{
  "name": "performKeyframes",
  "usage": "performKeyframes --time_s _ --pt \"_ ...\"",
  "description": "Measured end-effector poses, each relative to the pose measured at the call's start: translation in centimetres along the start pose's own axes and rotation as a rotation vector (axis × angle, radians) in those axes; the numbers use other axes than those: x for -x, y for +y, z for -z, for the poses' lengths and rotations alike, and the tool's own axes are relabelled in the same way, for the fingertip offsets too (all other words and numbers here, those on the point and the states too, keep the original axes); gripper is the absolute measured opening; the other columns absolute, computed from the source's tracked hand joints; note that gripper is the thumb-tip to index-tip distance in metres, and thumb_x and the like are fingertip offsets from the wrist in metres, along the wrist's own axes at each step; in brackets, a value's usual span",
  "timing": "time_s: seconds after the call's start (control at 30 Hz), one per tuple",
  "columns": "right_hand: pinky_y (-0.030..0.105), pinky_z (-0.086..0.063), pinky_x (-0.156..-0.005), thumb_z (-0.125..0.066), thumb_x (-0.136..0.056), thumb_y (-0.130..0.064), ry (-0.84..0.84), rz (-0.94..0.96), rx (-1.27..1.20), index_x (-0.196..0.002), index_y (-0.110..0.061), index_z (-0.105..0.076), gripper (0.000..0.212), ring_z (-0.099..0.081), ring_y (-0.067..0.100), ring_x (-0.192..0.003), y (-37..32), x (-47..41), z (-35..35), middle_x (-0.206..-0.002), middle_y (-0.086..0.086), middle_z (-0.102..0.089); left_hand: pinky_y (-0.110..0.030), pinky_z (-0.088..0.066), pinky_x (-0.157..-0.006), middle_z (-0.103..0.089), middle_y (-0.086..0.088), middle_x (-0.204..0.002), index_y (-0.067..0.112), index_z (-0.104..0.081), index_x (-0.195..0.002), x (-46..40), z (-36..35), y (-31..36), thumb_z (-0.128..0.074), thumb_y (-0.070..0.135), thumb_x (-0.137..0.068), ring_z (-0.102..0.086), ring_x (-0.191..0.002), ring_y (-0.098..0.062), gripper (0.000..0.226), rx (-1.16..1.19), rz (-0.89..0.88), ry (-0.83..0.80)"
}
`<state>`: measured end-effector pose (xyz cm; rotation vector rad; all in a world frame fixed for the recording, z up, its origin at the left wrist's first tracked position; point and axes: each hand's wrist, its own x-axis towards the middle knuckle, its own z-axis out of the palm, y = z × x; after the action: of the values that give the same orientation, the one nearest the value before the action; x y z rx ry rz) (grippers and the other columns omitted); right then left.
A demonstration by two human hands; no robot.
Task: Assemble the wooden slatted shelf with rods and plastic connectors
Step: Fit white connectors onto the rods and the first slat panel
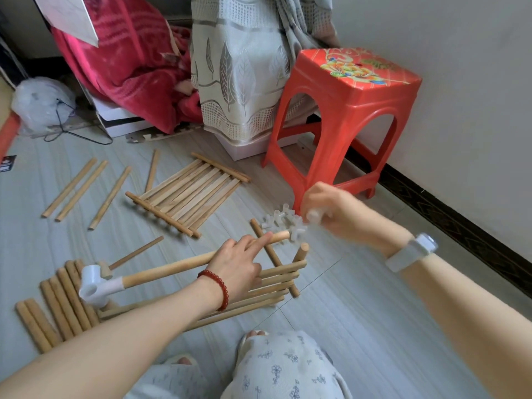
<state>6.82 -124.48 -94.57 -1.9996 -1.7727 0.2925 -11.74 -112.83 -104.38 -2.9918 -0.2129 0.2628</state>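
My left hand point(240, 264) grips a long wooden rod point(172, 267) that carries a white plastic connector point(96, 285) at its left end. Its index finger lies along the rod toward the bare right tip. Under this rod a slatted wooden panel point(267, 286) stands tilted on the floor. My right hand point(331, 213), blurred, pinches a translucent plastic connector point(313, 216) just right of a small pile of connectors point(285, 221). A second slatted panel point(190, 194) lies flat further back.
Several loose rods point(73, 190) lie at the left, and a bundle of short rods point(57, 306) sits by the near left. A red plastic stool point(348, 116) stands at the right by the wall. Curtain, red blanket and a plastic bag are behind.
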Motion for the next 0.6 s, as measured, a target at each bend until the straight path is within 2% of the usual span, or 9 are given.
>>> performKeyframes --time_s 0.07,0.13,0.17,0.27,0.33,0.4,0.47,0.6 --pt "0.029 -0.048 -0.067 -0.054 -0.083 0.002 0.135 -0.274 -0.139 -0.083 -0.007 -0.063 0.013 -0.060 0.016 -0.075 -0.1 -0.3 0.6 -0.085 0.008 -0.061 -0.037 -0.034 -0.087 0.007 -0.004 -0.159 0.020 -0.068 -0.099 0.0 0.2 -0.1 -0.045 0.041 -0.094 -0.028 -0.130 -0.028 0.032 0.026 0.002 0.019" --pt "0.022 -0.043 -0.048 -0.055 -0.085 -0.006 0.193 -0.547 -0.312 -0.079 -0.009 -0.059 0.008 -0.055 0.008 -0.051 0.5 0.7 -1.2 -0.067 0.004 -0.058 -0.037 -0.037 -0.089 0.000 -0.003 -0.159 0.022 -0.060 -0.108 -0.1 0.6 0.0 -0.049 0.043 -0.091 -0.035 -0.126 -0.027 0.029 0.078 0.013 0.056" --pt "0.020 -0.038 -0.042 -0.055 -0.085 -0.007 0.193 -0.660 -0.404 -0.079 -0.009 -0.059 0.007 -0.051 0.007 -0.043 0.8 1.4 -2.6 -0.063 0.003 -0.057 -0.036 -0.038 -0.091 -0.004 -0.003 -0.158 0.023 -0.052 -0.117 -0.3 0.8 0.1 -0.050 0.045 -0.090 -0.037 -0.125 -0.025 0.035 0.119 0.037 0.066" --pt "0.020 -0.030 -0.037 -0.054 -0.082 -0.006 0.256 -0.900 -0.669 -0.084 -0.005 -0.061 0.008 -0.051 0.011 -0.037 1.9 3.1 -5.6 -0.076 0.011 -0.065 -0.032 -0.042 -0.088 -0.034 -0.001 -0.143 0.025 -0.026 -0.139 -1.0 1.6 0.5 -0.048 0.048 -0.092 -0.047 -0.118 -0.019 0.057 0.285 0.121 0.103" --pt "0.019 -0.026 -0.035 -0.053 -0.083 -0.008 0.313 -0.973 -0.741 -0.079 -0.007 -0.059 0.007 -0.046 0.012 -0.034 2.2 3.0 -6.5 -0.081 0.013 -0.067 -0.032 -0.046 -0.082 -0.048 0.001 -0.130 0.025 -0.017 -0.146 -1.1 2.1 0.6 -0.042 0.042 -0.097 -0.053 -0.111 -0.019 0.057 0.379 0.176 0.154" --pt "0.019 -0.026 -0.038 -0.051 -0.085 -0.013 0.339 -1.002 -0.727 -0.076 -0.010 -0.056 0.011 -0.042 0.013 -0.038 2.0 2.4 -7.2 -0.074 0.011 -0.062 -0.032 -0.046 -0.076 -0.052 0.002 -0.122 0.026 -0.025 -0.145 -0.9 2.3 0.5 -0.035 0.034 -0.100 -0.058 -0.100 -0.019 0.046 0.399 0.193 0.200" --pt "0.020 -0.027 -0.042 -0.050 -0.088 -0.021 0.359 -1.035 -0.758 -0.075 -0.011 -0.051 0.017 -0.037 0.015 -0.045 1.7 1.7 -7.5 -0.065 0.005 -0.050 -0.032 -0.046 -0.072 -0.053 0.003 -0.116 0.028 -0.033 -0.141 -0.6 2.2 0.4 -0.033 0.031 -0.101 -0.059 -0.092 -0.018 0.040 0.398 0.158 0.218" --pt "0.021 -0.029 -0.044 -0.049 -0.094 -0.036 0.317 -1.035 -0.843 -0.074 -0.015 -0.047 0.029 -0.036 0.015 -0.048 1.3 0.4 -7.2 -0.063 0.003 -0.043 -0.028 -0.040 -0.065 -0.054 0.004 -0.113 0.028 -0.038 -0.139 -0.1 2.1 0.5 -0.034 0.031 -0.101 -0.060 -0.091 -0.018 0.039 0.398 0.083 0.242"
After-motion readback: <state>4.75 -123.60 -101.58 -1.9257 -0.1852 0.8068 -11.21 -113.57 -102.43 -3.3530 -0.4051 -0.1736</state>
